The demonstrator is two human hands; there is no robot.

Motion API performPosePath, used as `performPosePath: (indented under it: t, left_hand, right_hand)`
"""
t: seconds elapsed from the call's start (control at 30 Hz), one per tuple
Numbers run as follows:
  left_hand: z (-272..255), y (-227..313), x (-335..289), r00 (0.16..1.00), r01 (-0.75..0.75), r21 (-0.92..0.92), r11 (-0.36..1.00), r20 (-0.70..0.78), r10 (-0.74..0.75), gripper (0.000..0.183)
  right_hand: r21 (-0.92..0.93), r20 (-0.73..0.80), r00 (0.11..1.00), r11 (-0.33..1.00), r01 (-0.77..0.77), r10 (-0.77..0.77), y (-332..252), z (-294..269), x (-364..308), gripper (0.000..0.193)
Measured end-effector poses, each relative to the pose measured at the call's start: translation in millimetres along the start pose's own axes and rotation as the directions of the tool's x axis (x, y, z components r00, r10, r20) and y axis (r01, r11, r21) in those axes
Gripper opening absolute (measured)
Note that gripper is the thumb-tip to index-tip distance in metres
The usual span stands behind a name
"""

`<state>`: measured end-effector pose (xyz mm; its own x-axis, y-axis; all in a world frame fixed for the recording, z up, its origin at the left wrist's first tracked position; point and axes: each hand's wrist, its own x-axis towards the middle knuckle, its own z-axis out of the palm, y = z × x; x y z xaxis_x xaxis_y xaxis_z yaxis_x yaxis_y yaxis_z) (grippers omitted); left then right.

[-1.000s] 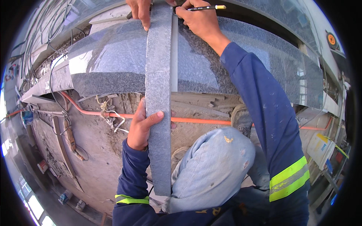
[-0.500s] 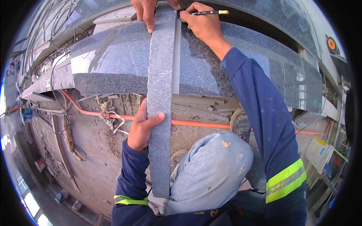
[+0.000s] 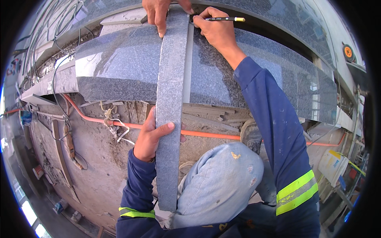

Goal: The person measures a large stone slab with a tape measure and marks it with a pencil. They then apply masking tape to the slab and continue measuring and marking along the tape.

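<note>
A long grey granite strip (image 3: pixel 172 75) runs away from me, crossing over a polished dark granite slab (image 3: pixel 119 65). My left hand (image 3: pixel 152 133) grips the strip's near half, thumb on top and fingers around its edge. At the strip's far end my right hand (image 3: pixel 217 33) pinches a black pencil (image 3: pixel 222 19) with a pale yellow end. The pencil's point is hidden by my fingers, close to the strip's right edge. Another person's hand (image 3: pixel 156 14) presses on the far end of the strip from the left, and more fingers (image 3: pixel 185 5) show at its far edge.
An orange hose (image 3: pixel 210 135) crosses the dusty ground below the slab. Dark cables (image 3: pixel 63 20) lie coiled at the far left. A white bucket (image 3: pixel 333 160) stands at the right, and an orange-hubbed wheel (image 3: pixel 348 52) farther back. A dark gap borders the slab's far edge.
The view has shifted slightly, so most things sit a little lower. Both my hands keep their holds on the granite strip and the pencil, and the other person's hand stays on the strip.
</note>
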<state>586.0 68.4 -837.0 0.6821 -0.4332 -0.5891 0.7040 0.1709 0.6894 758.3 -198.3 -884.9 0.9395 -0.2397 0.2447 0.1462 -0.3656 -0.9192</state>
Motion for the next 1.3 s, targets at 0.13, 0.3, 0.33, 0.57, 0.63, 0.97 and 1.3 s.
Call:
performPosePath:
  t: [0.13,0.3,0.33,0.57,0.63,0.97,1.3]
  left_hand:
    - [4.3,-0.6,0.0,0.999,-0.02,0.032,0.999,-0.046,0.022,0.067]
    - [6.2,-0.3,-0.3,0.997,-0.01,0.033,0.999,-0.07,0.012,0.066]
    - [5.8,-0.1,-0.3,0.998,-0.009,0.034,0.999,-0.068,0.012,0.066]
    - [-0.5,0.2,0.3,1.0,0.001,0.018,1.0,-0.006,-0.001,0.064]
    - [-1.9,-0.2,0.7,1.0,0.023,0.027,0.999,-0.007,-0.023,0.064]
    - [1.0,3.5,-0.4,1.0,0.016,0.032,0.999,-0.015,-0.015,0.065]
    - [3.1,-2.5,1.8,0.998,-0.035,0.024,0.999,-0.046,0.036,0.067]
  right_hand:
    - [-0.043,0.0,1.0,0.999,0.011,-0.011,-0.1,-0.2,-0.7,0.02]
    - [0.027,0.039,0.999,0.999,-0.031,0.03,-0.1,-4.3,-1.0,0.018]
    - [0.049,0.036,0.998,0.997,-0.052,0.05,-0.6,-4.4,-0.5,0.017]
    - [-0.184,-0.091,0.987,0.977,0.112,-0.13,-6.2,3.2,2.8,0.02]
    - [-0.254,-0.103,0.979,0.956,0.146,-0.177,-7.5,5.5,1.3,0.019]
    - [-0.232,0.059,0.984,0.957,0.177,-0.168,-29.0,-1.2,-54.8,0.02]
    - [-0.018,0.375,0.919,0.99,0.14,-0.123,-73.9,-17.9,-147.1,0.016]
